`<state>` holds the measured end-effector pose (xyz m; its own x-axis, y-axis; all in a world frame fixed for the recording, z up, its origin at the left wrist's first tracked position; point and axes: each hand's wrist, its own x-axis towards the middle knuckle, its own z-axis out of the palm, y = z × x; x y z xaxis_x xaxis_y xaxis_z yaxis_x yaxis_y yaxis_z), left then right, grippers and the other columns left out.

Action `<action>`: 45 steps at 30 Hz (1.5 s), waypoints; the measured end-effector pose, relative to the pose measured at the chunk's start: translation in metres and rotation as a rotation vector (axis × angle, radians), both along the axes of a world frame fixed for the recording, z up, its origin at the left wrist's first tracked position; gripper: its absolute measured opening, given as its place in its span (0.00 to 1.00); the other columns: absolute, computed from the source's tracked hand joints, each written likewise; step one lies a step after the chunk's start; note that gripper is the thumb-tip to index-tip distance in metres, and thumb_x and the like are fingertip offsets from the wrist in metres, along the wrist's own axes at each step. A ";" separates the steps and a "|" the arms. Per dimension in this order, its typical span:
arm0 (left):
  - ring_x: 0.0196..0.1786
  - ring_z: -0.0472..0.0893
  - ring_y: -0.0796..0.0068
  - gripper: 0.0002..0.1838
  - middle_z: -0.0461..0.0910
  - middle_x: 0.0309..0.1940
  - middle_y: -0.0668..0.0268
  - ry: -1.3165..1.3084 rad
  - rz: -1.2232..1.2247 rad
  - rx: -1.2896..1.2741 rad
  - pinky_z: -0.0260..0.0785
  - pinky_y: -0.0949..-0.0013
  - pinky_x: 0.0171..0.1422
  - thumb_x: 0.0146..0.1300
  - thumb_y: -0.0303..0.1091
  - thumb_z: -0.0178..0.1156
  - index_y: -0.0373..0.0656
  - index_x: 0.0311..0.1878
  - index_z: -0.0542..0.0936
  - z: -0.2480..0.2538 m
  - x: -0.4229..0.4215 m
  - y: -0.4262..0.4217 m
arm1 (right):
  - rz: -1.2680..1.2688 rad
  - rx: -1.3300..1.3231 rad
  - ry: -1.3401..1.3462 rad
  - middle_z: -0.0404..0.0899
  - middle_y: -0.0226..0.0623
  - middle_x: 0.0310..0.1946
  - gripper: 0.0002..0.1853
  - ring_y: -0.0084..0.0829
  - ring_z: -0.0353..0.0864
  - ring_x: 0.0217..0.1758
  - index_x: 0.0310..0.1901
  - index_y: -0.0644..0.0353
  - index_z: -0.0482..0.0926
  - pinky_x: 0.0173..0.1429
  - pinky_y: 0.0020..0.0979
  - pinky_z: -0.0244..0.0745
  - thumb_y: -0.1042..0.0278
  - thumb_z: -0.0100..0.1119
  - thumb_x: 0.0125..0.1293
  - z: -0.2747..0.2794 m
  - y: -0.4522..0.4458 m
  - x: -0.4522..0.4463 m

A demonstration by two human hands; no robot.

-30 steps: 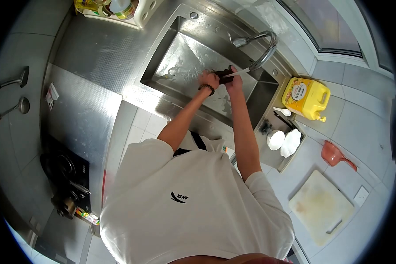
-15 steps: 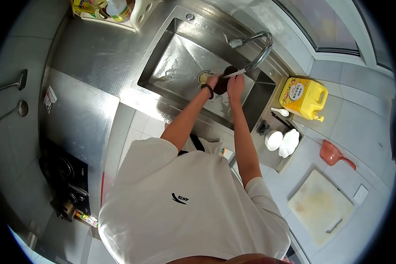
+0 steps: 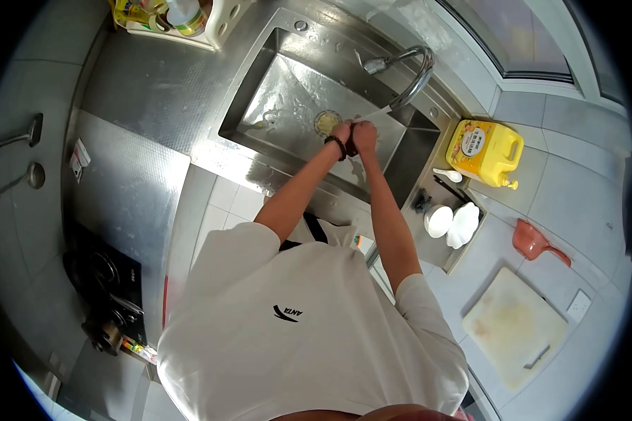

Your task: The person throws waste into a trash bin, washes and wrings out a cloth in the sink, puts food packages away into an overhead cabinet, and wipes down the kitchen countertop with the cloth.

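Observation:
Over the steel sink [image 3: 288, 88], my left hand [image 3: 341, 131], with a dark bracelet at its wrist, is closed on a dark brown item [image 3: 352, 144]. My right hand [image 3: 364, 133] grips the same item from the other side, fingers curled. The item is small and mostly covered by my hands, so its shape is unclear. Water runs from the curved faucet [image 3: 426, 74] down to my right hand. Just left of my left hand, the drain [image 3: 326, 123] shows with pale yellowish bits in it.
Right of the sink are a yellow jug [image 3: 483, 151], a white spoon [image 3: 448, 175], a white bowl [image 3: 438, 221] and a scalloped white dish [image 3: 463, 226]. Farther right are a red ladle [image 3: 531, 240] and a cutting board [image 3: 515, 328]. A stove [image 3: 123, 270] lies lower left.
My hands have drawn closer together around the dark item, which now shows less. The drain, first hidden behind my left hand, has come into view.

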<state>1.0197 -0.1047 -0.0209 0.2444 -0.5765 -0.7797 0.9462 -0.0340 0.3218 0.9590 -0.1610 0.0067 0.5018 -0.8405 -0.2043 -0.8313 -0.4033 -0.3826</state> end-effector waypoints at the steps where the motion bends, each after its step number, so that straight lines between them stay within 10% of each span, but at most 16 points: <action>1: 0.33 0.75 0.67 0.16 0.78 0.31 0.65 -0.103 -0.121 0.067 0.69 0.64 0.41 0.66 0.43 0.51 0.39 0.37 0.79 0.006 0.013 0.003 | 0.121 -0.076 -0.033 0.81 0.55 0.33 0.19 0.59 0.79 0.36 0.33 0.62 0.82 0.46 0.52 0.74 0.57 0.46 0.69 0.013 0.012 0.005; 6: 0.33 0.75 0.68 0.15 0.79 0.31 0.66 -0.076 -0.318 0.414 0.69 0.65 0.39 0.64 0.42 0.53 0.39 0.39 0.80 0.055 0.059 0.010 | 0.147 0.099 -0.170 0.81 0.53 0.31 0.20 0.58 0.80 0.36 0.34 0.63 0.82 0.44 0.52 0.74 0.57 0.42 0.71 0.065 0.054 0.022; 10: 0.38 0.79 0.72 0.15 0.82 0.38 0.64 0.120 -0.062 -0.169 0.73 0.69 0.46 0.68 0.41 0.49 0.41 0.45 0.79 -0.056 0.004 -0.014 | -0.015 0.038 -0.006 0.80 0.55 0.29 0.22 0.58 0.79 0.36 0.34 0.64 0.80 0.43 0.54 0.73 0.54 0.42 0.71 0.043 0.008 0.026; 11: 0.40 0.80 0.71 0.15 0.82 0.41 0.64 0.121 -0.086 -0.146 0.74 0.69 0.48 0.70 0.40 0.48 0.40 0.48 0.78 0.013 0.005 -0.002 | -0.069 0.086 0.020 0.79 0.56 0.28 0.22 0.59 0.79 0.36 0.35 0.64 0.79 0.43 0.55 0.73 0.52 0.43 0.71 0.031 -0.009 0.022; 18: 0.40 0.81 0.70 0.14 0.81 0.40 0.65 0.026 -0.156 0.137 0.77 0.63 0.42 0.67 0.38 0.46 0.41 0.46 0.77 -0.002 0.025 0.010 | -0.030 0.032 -0.291 0.79 0.57 0.32 0.18 0.58 0.77 0.39 0.44 0.65 0.74 0.43 0.49 0.72 0.55 0.48 0.70 0.066 0.001 0.027; 23: 0.41 0.80 0.65 0.21 0.81 0.42 0.62 0.148 -0.119 0.090 0.76 0.58 0.43 0.68 0.47 0.39 0.44 0.48 0.76 0.031 0.040 0.010 | -0.081 0.458 -0.630 0.78 0.48 0.40 0.12 0.49 0.76 0.44 0.47 0.61 0.76 0.51 0.41 0.71 0.66 0.55 0.65 0.065 0.008 0.012; 26: 0.45 0.79 0.62 0.28 0.79 0.48 0.60 0.355 -0.025 -0.180 0.75 0.55 0.46 0.68 0.56 0.35 0.45 0.50 0.76 0.029 0.042 0.006 | 0.517 -0.060 -0.136 0.79 0.44 0.40 0.08 0.44 0.74 0.50 0.41 0.58 0.80 0.55 0.40 0.69 0.72 0.58 0.60 0.104 0.017 0.009; 32: 0.45 0.78 0.60 0.29 0.79 0.45 0.60 0.416 -0.077 -0.345 0.74 0.55 0.45 0.68 0.58 0.39 0.43 0.50 0.76 0.012 0.035 0.002 | 0.409 -0.016 -0.466 0.79 0.41 0.39 0.07 0.41 0.75 0.49 0.33 0.57 0.83 0.54 0.38 0.71 0.77 0.56 0.58 0.100 0.022 -0.022; 37: 0.34 0.80 0.62 0.13 0.79 0.36 0.61 -0.040 -0.265 0.041 0.74 0.55 0.35 0.62 0.40 0.60 0.40 0.43 0.75 -0.017 0.027 -0.017 | 0.022 0.291 -0.473 0.80 0.40 0.36 0.07 0.35 0.81 0.36 0.34 0.61 0.81 0.41 0.31 0.76 0.76 0.52 0.62 0.081 0.022 -0.043; 45: 0.41 0.82 0.50 0.25 0.81 0.39 0.47 -1.073 -0.634 0.396 0.72 0.53 0.39 0.61 0.54 0.58 0.36 0.40 0.79 0.021 0.033 -0.013 | -0.443 0.851 -0.567 0.77 0.39 0.44 0.15 0.35 0.82 0.35 0.55 0.60 0.69 0.39 0.32 0.80 0.61 0.44 0.72 0.075 0.039 -0.024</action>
